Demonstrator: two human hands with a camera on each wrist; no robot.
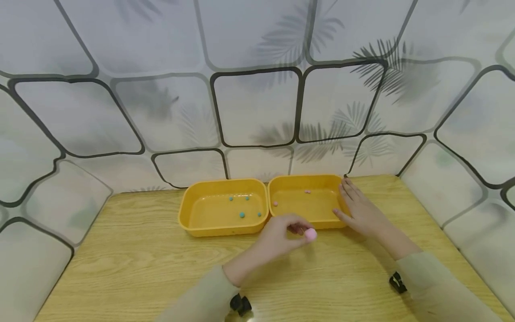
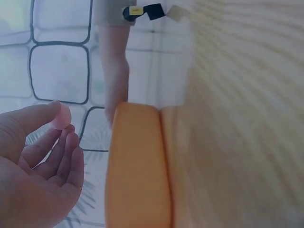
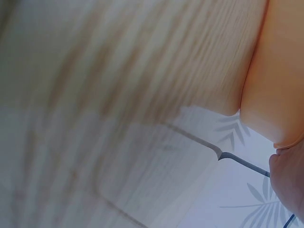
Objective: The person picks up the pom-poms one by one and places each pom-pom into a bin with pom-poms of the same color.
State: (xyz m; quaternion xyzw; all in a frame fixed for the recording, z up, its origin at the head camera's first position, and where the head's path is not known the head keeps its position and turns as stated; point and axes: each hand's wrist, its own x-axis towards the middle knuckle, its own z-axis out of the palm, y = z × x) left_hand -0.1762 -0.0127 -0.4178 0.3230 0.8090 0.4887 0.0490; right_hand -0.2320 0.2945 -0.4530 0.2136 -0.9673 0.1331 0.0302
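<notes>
Between thumb and fingertips my left hand (image 1: 279,237) pinches a small pink ball (image 1: 310,235), held in front of the right yellow tray (image 1: 322,223). The left wrist view shows the same ball (image 2: 61,117) at the thumb tip, the other fingers loosely bent below it. My right hand (image 1: 362,214) rests against the right end of that tray, fingers extended along its rim and thumb spread toward the front. Inside this tray lie a few tiny pink balls (image 1: 307,191). Only part of the right hand (image 3: 289,175) appears in the right wrist view, beside the tray wall.
A second yellow tray (image 1: 223,231) stands just left of the first, their ends side by side. Several small teal balls (image 1: 242,215) are scattered in it. Both stand near the back of the wood-grain table (image 1: 132,259), before a patterned wall covering (image 1: 257,112).
</notes>
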